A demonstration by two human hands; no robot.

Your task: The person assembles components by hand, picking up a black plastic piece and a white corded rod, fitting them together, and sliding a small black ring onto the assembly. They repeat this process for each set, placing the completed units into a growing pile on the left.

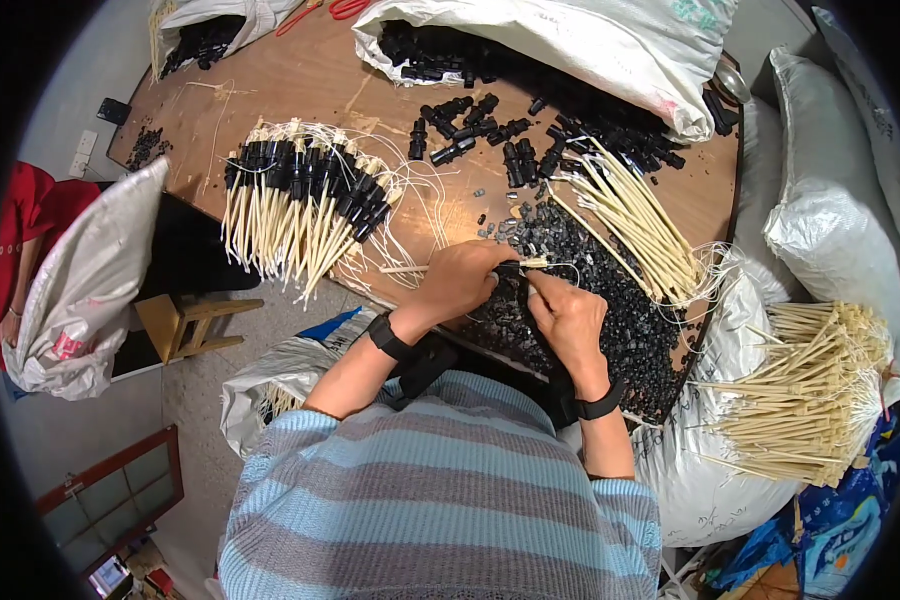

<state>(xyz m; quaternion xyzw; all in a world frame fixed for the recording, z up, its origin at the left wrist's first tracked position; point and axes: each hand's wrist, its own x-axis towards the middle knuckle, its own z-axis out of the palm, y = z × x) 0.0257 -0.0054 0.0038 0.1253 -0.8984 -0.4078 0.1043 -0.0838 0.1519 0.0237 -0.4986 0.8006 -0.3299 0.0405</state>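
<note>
Close together over the table's near edge, my left hand [460,280] and my right hand [570,315] work on one thin cream-coloured stick [400,269]. My left hand is closed around the stick, whose ends show on both sides of it. A black part shows between the hands, mostly hidden by the fingers. With thumb and forefinger, my right hand pinches near the cream end, where a thin white string [567,266] loops out. Beneath the hands lies a heap of small black plastic pieces [620,345].
Left on the table [320,50] lies a bundle of sticks with black sleeves [300,190]; plain sticks [635,225] lie right. Black connectors [460,125] spill from a white sack [570,50]. More sticks [810,390] rest on a sack at right. A person [35,210] stands left.
</note>
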